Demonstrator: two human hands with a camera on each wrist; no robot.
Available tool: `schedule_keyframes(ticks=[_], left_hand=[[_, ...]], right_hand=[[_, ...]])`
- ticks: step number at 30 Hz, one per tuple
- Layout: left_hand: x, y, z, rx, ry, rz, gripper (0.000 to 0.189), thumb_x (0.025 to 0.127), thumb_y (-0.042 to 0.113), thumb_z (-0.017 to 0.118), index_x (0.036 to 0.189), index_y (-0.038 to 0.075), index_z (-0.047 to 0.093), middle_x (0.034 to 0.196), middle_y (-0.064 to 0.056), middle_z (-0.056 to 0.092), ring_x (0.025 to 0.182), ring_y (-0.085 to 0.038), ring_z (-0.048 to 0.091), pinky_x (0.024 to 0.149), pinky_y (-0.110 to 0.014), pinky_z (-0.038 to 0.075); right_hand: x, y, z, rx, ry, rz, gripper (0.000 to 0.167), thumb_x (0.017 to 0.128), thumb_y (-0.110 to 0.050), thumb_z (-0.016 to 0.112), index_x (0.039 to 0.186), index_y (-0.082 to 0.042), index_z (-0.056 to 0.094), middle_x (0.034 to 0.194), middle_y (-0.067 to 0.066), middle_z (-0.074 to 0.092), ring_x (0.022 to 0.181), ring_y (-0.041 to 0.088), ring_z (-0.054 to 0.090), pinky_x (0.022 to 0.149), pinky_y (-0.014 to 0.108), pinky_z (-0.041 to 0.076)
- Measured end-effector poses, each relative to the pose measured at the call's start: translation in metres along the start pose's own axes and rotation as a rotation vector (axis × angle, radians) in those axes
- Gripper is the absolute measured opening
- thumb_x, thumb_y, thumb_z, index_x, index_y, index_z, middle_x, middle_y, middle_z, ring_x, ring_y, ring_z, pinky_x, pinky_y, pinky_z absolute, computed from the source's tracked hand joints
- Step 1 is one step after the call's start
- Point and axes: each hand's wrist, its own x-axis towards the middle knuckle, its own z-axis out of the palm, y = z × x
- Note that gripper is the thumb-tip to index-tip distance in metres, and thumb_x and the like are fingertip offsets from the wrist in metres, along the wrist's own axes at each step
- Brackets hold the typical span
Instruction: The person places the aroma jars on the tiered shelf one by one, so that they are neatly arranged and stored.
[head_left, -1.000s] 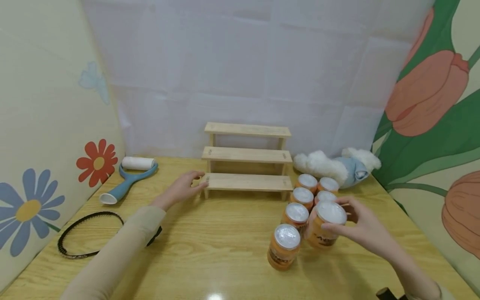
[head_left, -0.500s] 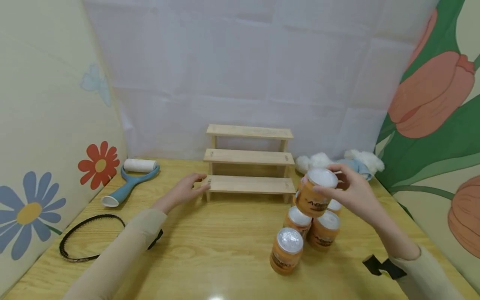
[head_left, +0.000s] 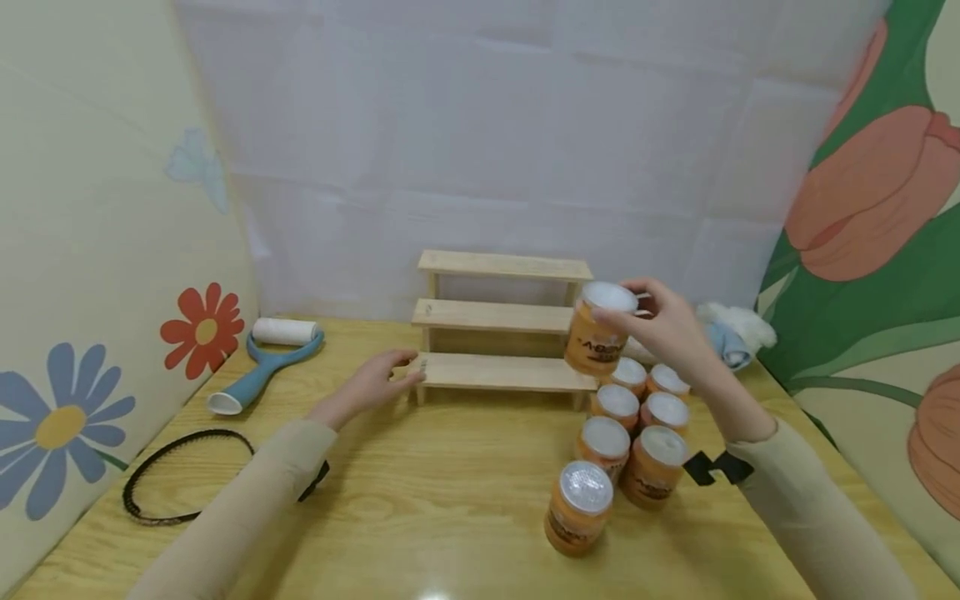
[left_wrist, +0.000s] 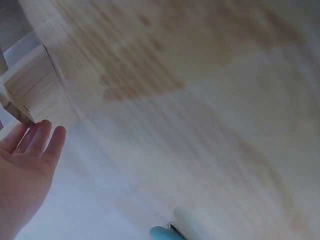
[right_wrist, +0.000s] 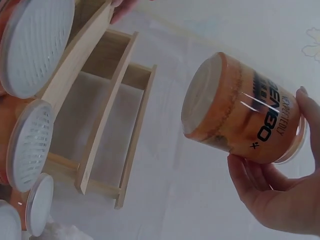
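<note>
My right hand (head_left: 667,329) grips a jar (head_left: 596,337) with orange contents, dark lettering and a pale lid, thumb and fingers around its upper part. In the head view the jar is raised, overlapping the right ends of the lower two shelves of a three-step wooden rack (head_left: 502,315). The right wrist view shows the held jar (right_wrist: 245,110) tilted, its base towards the rack (right_wrist: 107,107). My left hand (head_left: 375,383) has its fingertips at the left end of the lowest shelf; in the left wrist view its extended fingers (left_wrist: 39,137) meet the board's corner (left_wrist: 20,112).
Several similar jars (head_left: 603,442) stand in two rows right of the rack, the nearest one (head_left: 577,508) in front. A white plush toy in blue (head_left: 727,337) lies behind them. At left are a blue lint roller (head_left: 262,367) and a black hoop-shaped band (head_left: 142,467).
My right hand has lifted the jar from the group at right and carried it up and left towards the rack. The left hand stays at the lowest shelf's end.
</note>
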Motion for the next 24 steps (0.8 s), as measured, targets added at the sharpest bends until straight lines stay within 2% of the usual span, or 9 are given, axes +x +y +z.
schedule_keyframes(ticks=[6, 13, 24], left_hand=[[0.002, -0.002, 0.002, -0.017, -0.013, -0.019, 0.061, 0.095, 0.034, 0.055, 0.136, -0.009, 0.042, 0.136, -0.028, 0.046, 0.124, -0.043, 0.046, 0.099, -0.054, 0.043], [0.0, -0.002, 0.004, -0.002, -0.004, -0.013, 0.057, 0.095, 0.031, 0.056, 0.134, -0.009, 0.043, 0.135, -0.028, 0.047, 0.123, -0.043, 0.046, 0.098, -0.052, 0.044], [-0.002, 0.003, 0.002, 0.0, -0.01, -0.037, 0.057, 0.095, 0.029, 0.056, 0.136, -0.008, 0.041, 0.136, -0.027, 0.046, 0.124, -0.042, 0.046, 0.099, -0.052, 0.044]], right_hand=[[0.028, -0.002, 0.008, 0.012, 0.032, 0.006, 0.064, 0.083, -0.049, 0.066, 0.131, -0.01, 0.048, 0.124, 0.011, 0.053, 0.109, 0.025, 0.054, 0.086, 0.04, 0.048], [0.061, -0.002, 0.02, 0.088, 0.031, 0.008, 0.066, 0.083, -0.048, 0.066, 0.133, -0.01, 0.045, 0.126, 0.013, 0.051, 0.111, 0.026, 0.052, 0.092, 0.043, 0.046], [0.107, -0.015, 0.048, 0.136, 0.077, -0.022, 0.067, 0.08, -0.046, 0.07, 0.132, -0.009, 0.048, 0.126, 0.012, 0.051, 0.108, 0.025, 0.052, 0.086, 0.042, 0.05]])
